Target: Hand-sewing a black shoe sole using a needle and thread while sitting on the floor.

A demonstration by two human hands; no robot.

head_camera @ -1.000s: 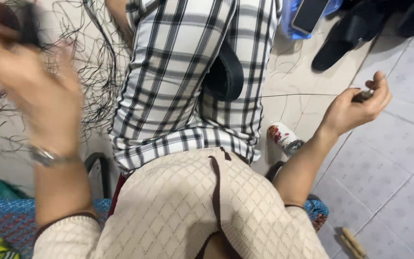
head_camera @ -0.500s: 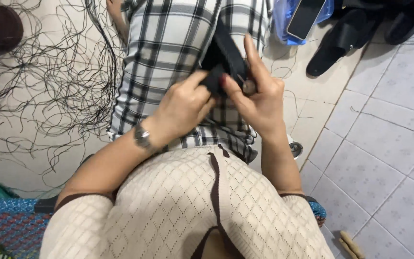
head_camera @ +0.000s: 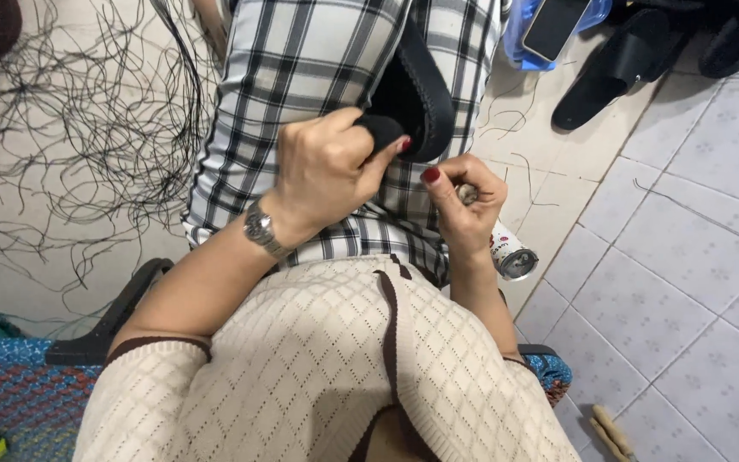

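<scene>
Shoe (head_camera: 421,94) (black) gripped by left hand (head_camera: 327,175); right hand (head_camera: 464,201) pinched just beside.

Black shoe piece (head_camera: 421,94) on black-and-white checked trousers (head_camera: 301,77); cream diamond-knit top (head_camera: 318,376).

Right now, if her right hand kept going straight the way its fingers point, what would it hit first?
Probably the black shoe piece on the checked lap: the right hand has its fingers curled up and leftward toward its lower edge, beside the left hand. Depth is unclear.
</scene>
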